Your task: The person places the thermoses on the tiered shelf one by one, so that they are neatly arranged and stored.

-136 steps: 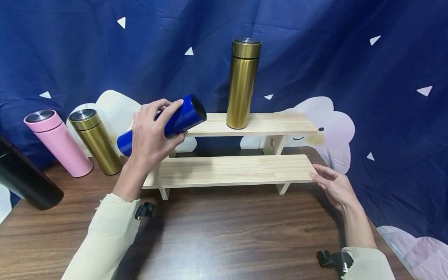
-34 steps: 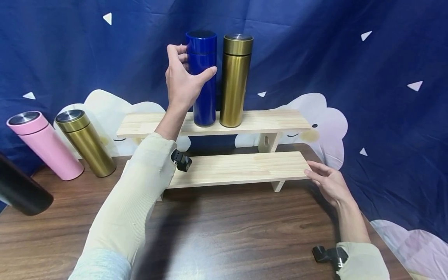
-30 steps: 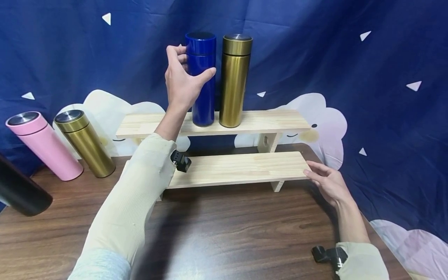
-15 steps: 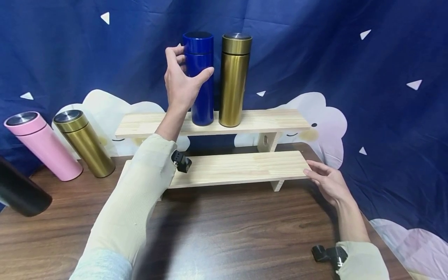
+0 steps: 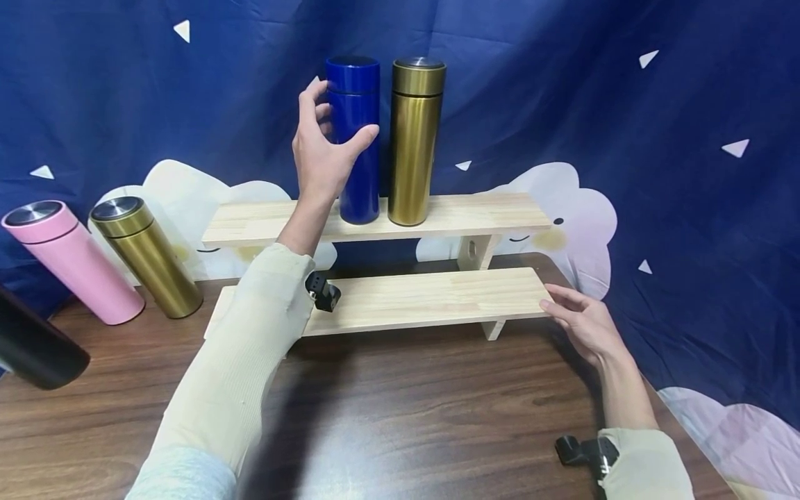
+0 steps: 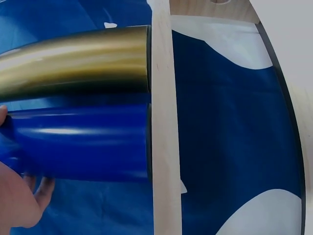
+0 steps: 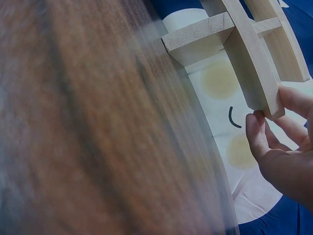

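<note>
A blue thermos bottle (image 5: 359, 173) stands upright on the upper board of a two-tier wooden shelf (image 5: 487, 215). My left hand (image 5: 321, 156) holds it near the top, thumb across the front and fingers on its left side. A gold thermos bottle (image 5: 414, 153) stands just to its right, with a narrow gap between them. In the left wrist view, the base of the blue bottle (image 6: 98, 142) meets the board edge (image 6: 165, 127). My right hand (image 5: 587, 323) pinches the right end of the lower board; the right wrist view shows thumb and fingers on that board end (image 7: 264, 98).
On the brown wooden table (image 5: 406, 417), a pink thermos (image 5: 87, 267), another gold thermos (image 5: 153, 264) and a black thermos (image 5: 37, 340), cut by the frame edge, stand at the left. A dark blue curtain (image 5: 531, 90) hangs behind the shelf.
Some seconds ago the blue thermos was tilted in my left hand in front of the shelf; now it stands on the upper board. Over the last second little moved. My right hand stayed at the board end.
</note>
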Tool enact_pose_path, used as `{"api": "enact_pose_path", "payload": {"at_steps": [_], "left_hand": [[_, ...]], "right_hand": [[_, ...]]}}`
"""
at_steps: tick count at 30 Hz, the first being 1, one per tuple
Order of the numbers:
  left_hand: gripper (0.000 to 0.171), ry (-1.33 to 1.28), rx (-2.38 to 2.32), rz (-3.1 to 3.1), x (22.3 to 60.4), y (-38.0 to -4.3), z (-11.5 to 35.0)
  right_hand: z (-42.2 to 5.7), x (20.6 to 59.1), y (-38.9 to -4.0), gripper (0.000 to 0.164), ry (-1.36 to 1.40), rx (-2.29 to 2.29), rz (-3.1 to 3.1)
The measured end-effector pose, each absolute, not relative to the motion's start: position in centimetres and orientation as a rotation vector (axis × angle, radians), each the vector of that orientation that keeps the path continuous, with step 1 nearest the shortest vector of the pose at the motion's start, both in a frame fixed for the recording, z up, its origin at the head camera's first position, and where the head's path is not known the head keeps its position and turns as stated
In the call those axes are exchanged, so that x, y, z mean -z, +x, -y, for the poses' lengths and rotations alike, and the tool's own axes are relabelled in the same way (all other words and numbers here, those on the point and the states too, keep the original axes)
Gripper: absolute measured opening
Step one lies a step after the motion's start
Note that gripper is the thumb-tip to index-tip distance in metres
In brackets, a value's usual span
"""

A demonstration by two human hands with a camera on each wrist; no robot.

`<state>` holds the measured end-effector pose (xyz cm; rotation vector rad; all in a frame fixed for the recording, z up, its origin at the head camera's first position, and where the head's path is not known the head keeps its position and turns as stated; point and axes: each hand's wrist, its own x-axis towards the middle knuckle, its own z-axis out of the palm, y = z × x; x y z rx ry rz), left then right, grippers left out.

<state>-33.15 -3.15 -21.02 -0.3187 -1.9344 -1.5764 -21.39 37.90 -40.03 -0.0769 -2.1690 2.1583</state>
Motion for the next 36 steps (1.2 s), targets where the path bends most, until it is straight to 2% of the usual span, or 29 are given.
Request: {"api": "enact_pose_path", "payload": {"at_steps": [15, 23, 30, 36], "left_hand": [[0.087, -0.256, 1.569, 1.998, 21.7, -32.9, 3.5], [0.084, -0.273, 1.549, 2.010, 22.1, -32.6, 4.2], [0.083, -0.267, 1.522, 1.994, 23.0, -32.1, 5.2], [0.083, -0.293, 1.574, 1.922, 23.7, -31.4, 6.5]], "right_hand": [[-37.9, 40.2, -21.5, 0.061, -0.066, -2.163, 2.163], [-37.9, 40.0, -21.5, 0.065, -0.065, -2.149, 2.167], [-37.8, 40.1, -21.5, 0.054, -0.049, -2.210, 2.123], [-38.0, 40.1, -21.4, 0.060, -0.041, -2.207, 2.131]]}}
